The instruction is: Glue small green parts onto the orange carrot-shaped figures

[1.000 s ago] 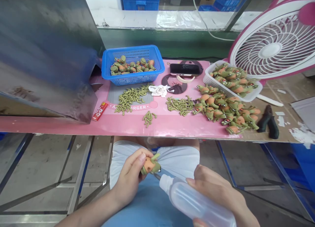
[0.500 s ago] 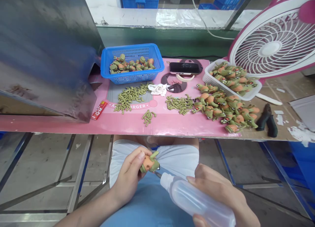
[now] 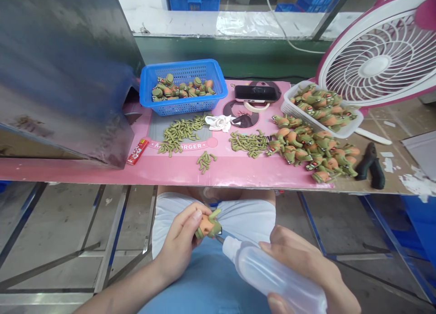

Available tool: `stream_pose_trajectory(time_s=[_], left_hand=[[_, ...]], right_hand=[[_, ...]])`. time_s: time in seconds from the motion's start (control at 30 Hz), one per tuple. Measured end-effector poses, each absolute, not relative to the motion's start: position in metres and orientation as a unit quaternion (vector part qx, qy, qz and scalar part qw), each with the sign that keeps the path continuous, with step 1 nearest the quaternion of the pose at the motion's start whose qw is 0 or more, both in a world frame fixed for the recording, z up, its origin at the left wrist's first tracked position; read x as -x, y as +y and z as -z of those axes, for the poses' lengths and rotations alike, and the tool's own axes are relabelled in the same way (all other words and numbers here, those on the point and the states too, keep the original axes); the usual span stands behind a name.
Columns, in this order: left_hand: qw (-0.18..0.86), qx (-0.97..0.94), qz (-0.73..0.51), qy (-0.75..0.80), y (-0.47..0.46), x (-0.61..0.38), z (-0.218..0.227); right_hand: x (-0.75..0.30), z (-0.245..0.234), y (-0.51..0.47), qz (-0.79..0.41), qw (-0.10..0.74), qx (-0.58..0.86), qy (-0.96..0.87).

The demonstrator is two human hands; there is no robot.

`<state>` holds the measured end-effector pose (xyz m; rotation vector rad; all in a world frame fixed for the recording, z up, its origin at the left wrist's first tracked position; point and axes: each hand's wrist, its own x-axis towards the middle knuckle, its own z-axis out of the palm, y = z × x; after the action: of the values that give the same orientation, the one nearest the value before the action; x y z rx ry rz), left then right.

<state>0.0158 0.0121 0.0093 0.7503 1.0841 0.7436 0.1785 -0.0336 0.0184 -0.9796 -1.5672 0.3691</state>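
Over my lap, my left hand (image 3: 182, 237) is closed round a small green and orange figurine (image 3: 206, 226), with one green limb sticking up from it. My right hand (image 3: 306, 264) grips a translucent squeeze bottle (image 3: 269, 271) with a white cap and a thin dark nozzle. The nozzle tip is right at the figurine; whether it touches cannot be made out. On the pink table edge above lie a small cluster of green limb pieces (image 3: 205, 161) and two bigger piles, one at the left (image 3: 180, 133) and one at the right (image 3: 250, 143).
A blue basket (image 3: 184, 109) holds several figurines. At the right, a heap of figurines (image 3: 306, 146) lies beside a full white basket (image 3: 352, 129). A phone (image 3: 257, 94), a crumpled tissue (image 3: 220, 123), a red packet (image 3: 138, 152), a fan (image 3: 374, 66) and a metal box (image 3: 68, 78) stand about.
The bottle and my right hand have shifted very slightly at the figurine. My left hand tilts the figurine a touch; the rest looks the same.
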Motion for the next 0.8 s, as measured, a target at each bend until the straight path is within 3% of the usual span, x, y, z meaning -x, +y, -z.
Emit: stream_pose_trajectory(time_s=[0.8], left_hand=[[0.714, -0.360, -0.328, 0.503, 0.013, -0.015, -0.007]], right_hand=[[-0.170, -0.021, -0.024, -0.124, 0.609, 0.414, -0.665]])
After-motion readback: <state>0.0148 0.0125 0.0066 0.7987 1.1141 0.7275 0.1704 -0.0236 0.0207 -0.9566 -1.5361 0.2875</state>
